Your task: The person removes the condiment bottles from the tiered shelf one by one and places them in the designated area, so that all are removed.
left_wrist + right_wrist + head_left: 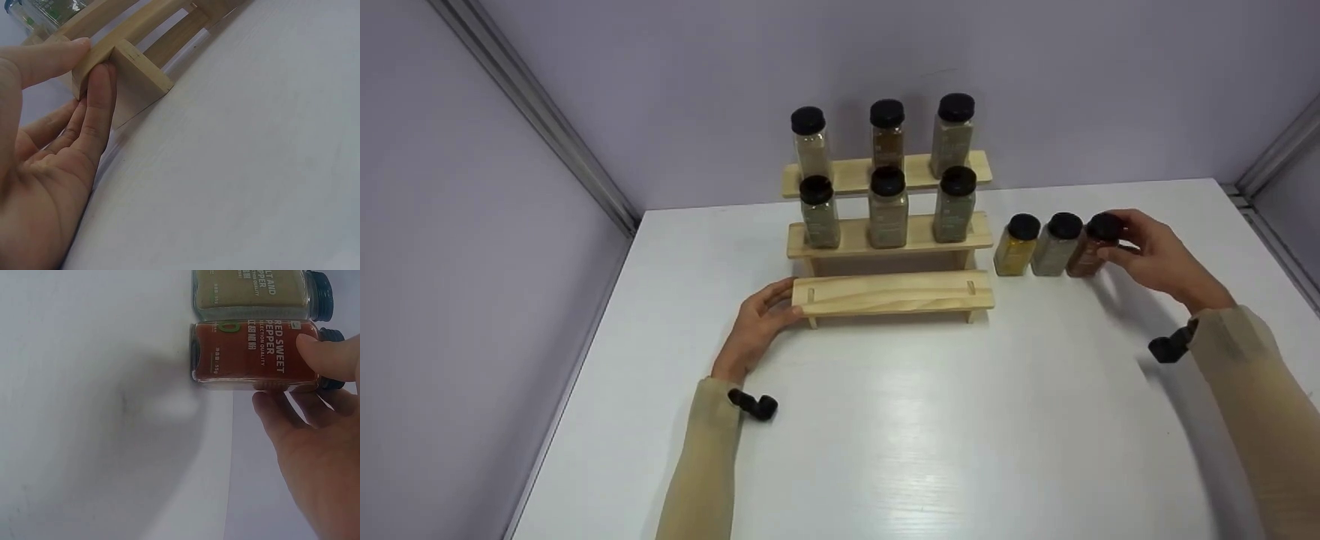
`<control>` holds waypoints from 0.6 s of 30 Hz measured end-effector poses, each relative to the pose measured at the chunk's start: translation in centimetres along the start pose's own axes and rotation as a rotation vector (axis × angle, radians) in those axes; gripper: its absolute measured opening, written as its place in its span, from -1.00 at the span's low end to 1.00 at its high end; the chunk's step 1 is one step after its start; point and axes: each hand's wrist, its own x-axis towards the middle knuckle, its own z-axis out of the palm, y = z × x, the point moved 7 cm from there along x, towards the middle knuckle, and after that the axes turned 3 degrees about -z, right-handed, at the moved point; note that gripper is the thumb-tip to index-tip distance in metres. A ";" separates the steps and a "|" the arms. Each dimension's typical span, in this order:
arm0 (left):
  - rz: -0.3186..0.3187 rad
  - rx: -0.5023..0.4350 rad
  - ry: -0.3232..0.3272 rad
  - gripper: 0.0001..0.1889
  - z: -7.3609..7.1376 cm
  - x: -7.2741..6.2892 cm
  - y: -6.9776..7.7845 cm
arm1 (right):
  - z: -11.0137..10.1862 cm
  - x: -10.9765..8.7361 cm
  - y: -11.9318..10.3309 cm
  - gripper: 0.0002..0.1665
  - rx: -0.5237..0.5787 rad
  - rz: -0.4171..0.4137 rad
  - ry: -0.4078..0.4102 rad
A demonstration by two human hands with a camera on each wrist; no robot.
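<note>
A three-step wooden spice rack (pixel 892 292) stands against the back wall. My left hand (pixel 761 322) grips the left end of its lowest step; in the left wrist view the thumb lies on the board (pixel 121 35) with fingers underneath. Over on the right, my right hand (pixel 1159 259) holds a spice jar of red sweet pepper (pixel 1086 259) near its black lid. The right wrist view shows the thumb on the label side of this red jar (pixel 247 354). Beside it stand a salt and pepper jar (pixel 1055 257) and a jar of yellow spice (pixel 1015 257).
Three black-lidded jars, one a brown spice jar (pixel 888 146), stand on the top step. Three more, including a middle jar (pixel 888 217), occupy the second step. The white table (pixel 870 420) meets a pale back wall (pixel 697 97) and side walls.
</note>
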 end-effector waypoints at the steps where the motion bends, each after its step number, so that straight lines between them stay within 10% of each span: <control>1: 0.000 0.004 -0.003 -0.32 0.0 0.0 0.0 | 0.0 0.0 0.0 -0.34 -0.008 0.005 -0.003; 8: 0.002 0.013 -0.011 -0.29 0.2 -0.1 0.0 | -0.8 -0.2 -1.3 -0.24 0.002 0.023 -0.005; 18: 0.000 0.004 -0.008 -0.35 0.0 -0.2 0.0 | -2.4 0.6 -7.4 -0.33 -0.036 -0.160 0.158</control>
